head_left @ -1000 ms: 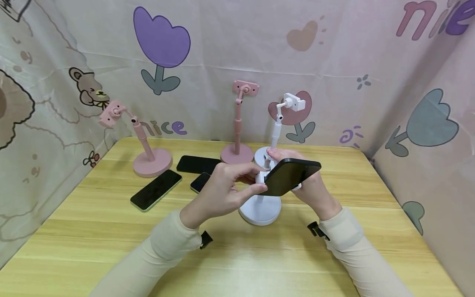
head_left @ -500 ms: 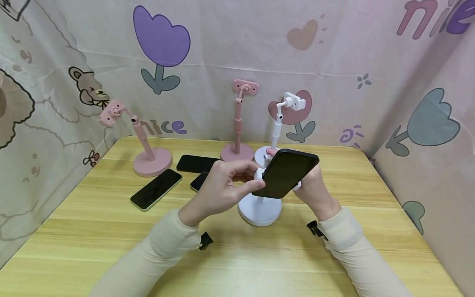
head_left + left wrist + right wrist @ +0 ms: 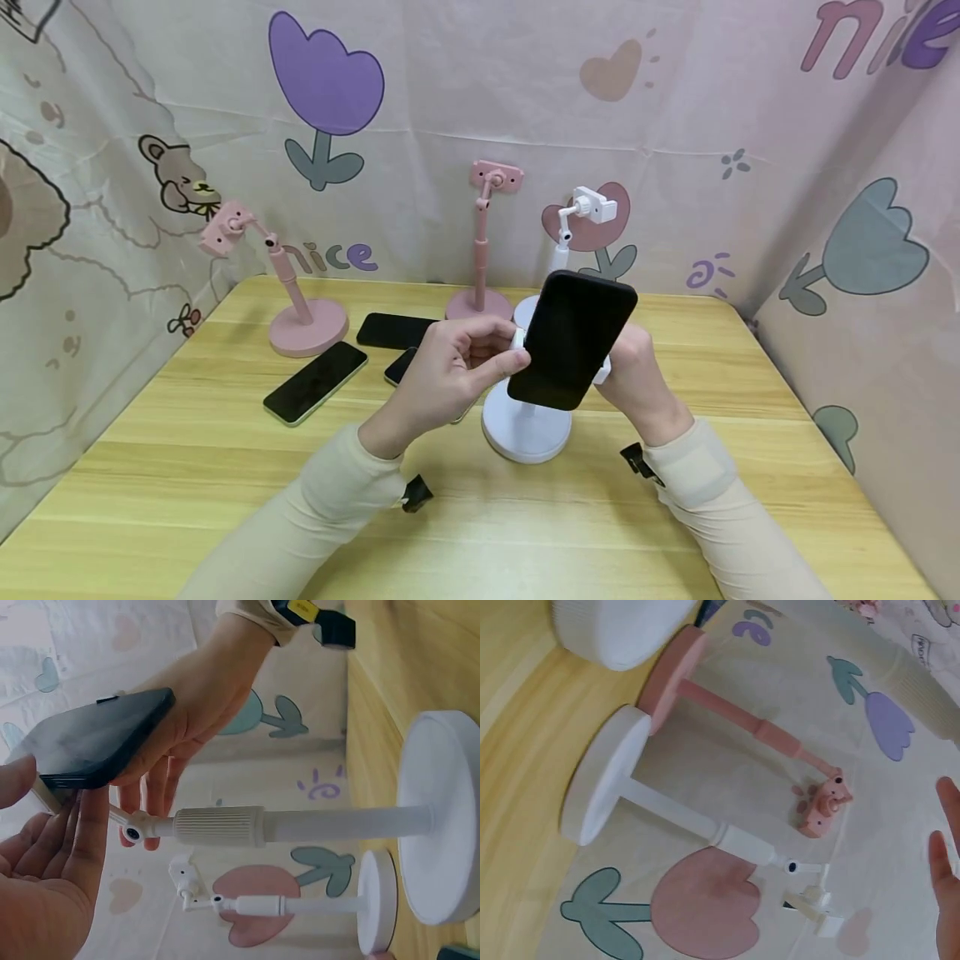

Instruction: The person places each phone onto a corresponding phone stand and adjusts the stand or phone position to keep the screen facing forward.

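A black phone (image 3: 573, 342) sits in the clamp of the nearer white phone stand (image 3: 527, 433), its dark screen tilted up toward me. At the phone's left edge my left hand (image 3: 450, 367) pinches the white clamp end (image 3: 518, 338), thumb in front and fingers behind. My right hand (image 3: 637, 379) holds the clamp from behind at the phone's right side; the phone hides much of it. In the left wrist view, the right fingers (image 3: 155, 791) curve loosely behind the stand's joint (image 3: 133, 832). The right wrist view catches only two fingertips (image 3: 945, 855).
Behind stand another white phone stand (image 3: 592, 206) and a pink one (image 3: 480, 250). A second pink stand (image 3: 309, 327) is at the left. Between them lie a pale-edged phone (image 3: 316, 383), a black phone (image 3: 396, 331) and another phone (image 3: 398, 367), partly behind my left hand.
The phone has swung from nearly flat to a steeper tilt, its top edge rising and its screen turning toward me. Both hands stay at the clamp, the left shifting slightly.
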`<state>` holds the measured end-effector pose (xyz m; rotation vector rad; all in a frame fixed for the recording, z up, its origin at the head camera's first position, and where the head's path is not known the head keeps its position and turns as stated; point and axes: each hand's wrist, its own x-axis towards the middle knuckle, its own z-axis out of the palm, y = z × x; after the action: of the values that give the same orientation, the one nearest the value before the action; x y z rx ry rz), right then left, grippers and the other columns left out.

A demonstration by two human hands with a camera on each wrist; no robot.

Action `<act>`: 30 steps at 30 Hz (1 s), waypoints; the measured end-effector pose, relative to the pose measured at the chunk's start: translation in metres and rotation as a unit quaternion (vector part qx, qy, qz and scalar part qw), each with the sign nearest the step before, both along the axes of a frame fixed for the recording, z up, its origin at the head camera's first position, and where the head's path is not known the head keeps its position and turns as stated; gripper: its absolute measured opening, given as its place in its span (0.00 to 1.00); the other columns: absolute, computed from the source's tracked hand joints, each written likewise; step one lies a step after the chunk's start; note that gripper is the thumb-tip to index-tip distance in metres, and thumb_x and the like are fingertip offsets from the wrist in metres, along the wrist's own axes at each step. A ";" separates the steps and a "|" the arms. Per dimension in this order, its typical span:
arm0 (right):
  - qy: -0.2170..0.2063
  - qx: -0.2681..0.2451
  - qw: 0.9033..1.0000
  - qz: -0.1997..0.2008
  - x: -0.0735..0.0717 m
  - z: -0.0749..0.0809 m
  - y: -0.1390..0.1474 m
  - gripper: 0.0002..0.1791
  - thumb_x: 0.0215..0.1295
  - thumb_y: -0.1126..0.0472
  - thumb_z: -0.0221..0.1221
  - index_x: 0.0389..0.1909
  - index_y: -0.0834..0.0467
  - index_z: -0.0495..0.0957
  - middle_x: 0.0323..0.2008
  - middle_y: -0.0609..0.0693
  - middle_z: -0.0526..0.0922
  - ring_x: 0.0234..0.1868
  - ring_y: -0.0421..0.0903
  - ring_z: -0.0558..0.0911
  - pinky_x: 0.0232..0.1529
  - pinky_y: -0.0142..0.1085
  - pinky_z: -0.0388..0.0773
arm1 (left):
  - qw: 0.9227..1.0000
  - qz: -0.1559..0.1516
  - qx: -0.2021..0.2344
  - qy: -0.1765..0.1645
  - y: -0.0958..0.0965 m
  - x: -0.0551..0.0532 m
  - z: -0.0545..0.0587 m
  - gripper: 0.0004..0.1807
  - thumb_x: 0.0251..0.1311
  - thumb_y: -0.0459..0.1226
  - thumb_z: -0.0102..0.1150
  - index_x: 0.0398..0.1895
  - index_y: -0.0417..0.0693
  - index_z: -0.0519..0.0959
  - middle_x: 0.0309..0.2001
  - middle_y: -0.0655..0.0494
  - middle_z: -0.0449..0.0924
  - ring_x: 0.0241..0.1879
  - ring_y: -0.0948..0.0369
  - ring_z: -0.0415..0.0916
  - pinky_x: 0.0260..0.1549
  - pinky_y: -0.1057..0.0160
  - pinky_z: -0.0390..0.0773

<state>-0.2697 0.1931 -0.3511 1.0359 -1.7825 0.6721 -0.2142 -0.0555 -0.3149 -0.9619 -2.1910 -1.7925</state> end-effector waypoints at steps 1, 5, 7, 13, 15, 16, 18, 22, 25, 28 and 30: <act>-0.001 0.001 1.000 0.001 0.000 0.001 0.000 0.16 0.49 0.84 0.61 0.33 0.61 0.78 0.22 0.53 0.75 0.23 0.47 0.68 0.22 0.46 0.70 | 1.000 -0.001 0.004 -0.007 0.000 0.000 0.000 0.04 0.68 0.27 0.68 0.43 0.35 0.86 0.37 0.44 0.89 0.34 0.65 0.87 0.38 0.66 0.89; -0.010 0.009 1.000 0.006 0.002 0.005 -0.001 0.14 0.52 0.82 0.62 0.31 0.60 0.76 0.22 0.52 0.73 0.23 0.44 0.65 0.22 0.42 0.67 | 0.999 -0.006 0.017 -0.036 0.000 0.002 0.002 0.04 0.69 0.26 0.66 0.44 0.34 0.86 0.38 0.41 0.89 0.35 0.67 0.86 0.39 0.67 0.89; -0.019 0.013 1.000 0.007 0.002 0.007 0.000 0.09 0.64 0.78 0.60 0.32 0.60 0.77 0.22 0.52 0.75 0.23 0.44 0.66 0.22 0.41 0.67 | 0.999 -0.007 0.023 -0.048 0.000 0.002 0.003 0.04 0.70 0.26 0.65 0.44 0.33 0.85 0.38 0.40 0.88 0.35 0.67 0.86 0.41 0.66 0.89; -0.053 0.030 0.998 0.016 0.005 0.016 0.001 0.16 0.85 0.58 0.53 0.32 0.59 0.78 0.21 0.50 0.76 0.23 0.40 0.66 0.23 0.35 0.67 | 0.996 -0.011 0.042 -0.072 0.000 0.005 0.006 0.06 0.73 0.28 0.63 0.47 0.32 0.84 0.39 0.40 0.87 0.36 0.68 0.87 0.45 0.64 0.90; -0.061 0.032 0.997 0.019 0.006 0.017 0.002 0.11 0.79 0.68 0.58 0.31 0.58 0.78 0.21 0.50 0.75 0.23 0.40 0.66 0.24 0.35 0.66 | 0.996 -0.012 0.047 -0.076 0.001 0.005 0.006 0.06 0.73 0.27 0.63 0.47 0.31 0.84 0.40 0.40 0.87 0.36 0.67 0.87 0.45 0.64 0.90; -0.064 0.032 0.997 0.021 0.006 0.018 0.002 0.11 0.73 0.73 0.60 0.31 0.58 0.78 0.21 0.49 0.74 0.23 0.40 0.66 0.24 0.34 0.66 | 0.996 -0.011 0.049 -0.077 0.001 0.005 0.006 0.06 0.73 0.27 0.63 0.47 0.31 0.84 0.40 0.40 0.87 0.36 0.67 0.86 0.45 0.64 0.90; -0.069 0.028 0.997 0.022 0.006 0.019 0.002 0.15 0.60 0.82 0.63 0.30 0.58 0.78 0.21 0.49 0.75 0.22 0.40 0.67 0.24 0.34 0.67 | 0.995 -0.009 0.053 -0.079 0.002 0.005 0.006 0.06 0.73 0.27 0.62 0.47 0.31 0.84 0.41 0.38 0.87 0.36 0.68 0.86 0.45 0.65 0.90; -0.070 0.024 0.997 0.018 0.007 0.019 0.002 0.18 0.53 0.85 0.65 0.31 0.58 0.79 0.22 0.50 0.78 0.22 0.40 0.68 0.24 0.35 0.69 | 0.995 -0.009 0.064 -0.076 0.003 0.003 0.005 0.07 0.72 0.26 0.62 0.47 0.29 0.84 0.41 0.38 0.87 0.36 0.68 0.86 0.45 0.65 0.90; -0.071 0.018 0.997 0.020 0.006 0.019 0.003 0.11 0.62 0.79 0.66 0.32 0.59 0.80 0.22 0.50 0.79 0.22 0.40 0.69 0.24 0.36 0.70 | 0.993 -0.019 0.078 -0.082 0.005 0.003 0.004 0.06 0.73 0.26 0.61 0.47 0.28 0.83 0.39 0.46 0.87 0.36 0.67 0.86 0.45 0.64 0.90; -0.070 0.008 0.997 0.022 0.006 0.020 0.004 0.13 0.80 0.61 0.62 0.31 0.59 0.80 0.20 0.50 0.79 0.21 0.40 0.68 0.23 0.35 0.70 | 0.991 -0.029 0.095 -0.094 0.007 0.003 0.006 0.07 0.74 0.26 0.60 0.46 0.27 0.82 0.37 0.57 0.86 0.36 0.67 0.86 0.45 0.63 0.91; -0.069 0.002 0.997 0.024 0.006 0.021 0.004 0.23 0.83 0.47 0.57 0.28 0.59 0.79 0.19 0.49 0.78 0.21 0.39 0.67 0.23 0.35 0.69 | 0.989 -0.032 0.102 -0.101 0.009 0.004 0.007 0.07 0.74 0.26 0.59 0.47 0.26 0.82 0.37 0.60 0.85 0.37 0.67 0.86 0.45 0.64 0.91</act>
<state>-0.2639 0.1973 -0.3298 1.0587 -1.8829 0.7859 -0.2100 -0.0467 -0.3080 -0.8477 -2.0513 -2.1819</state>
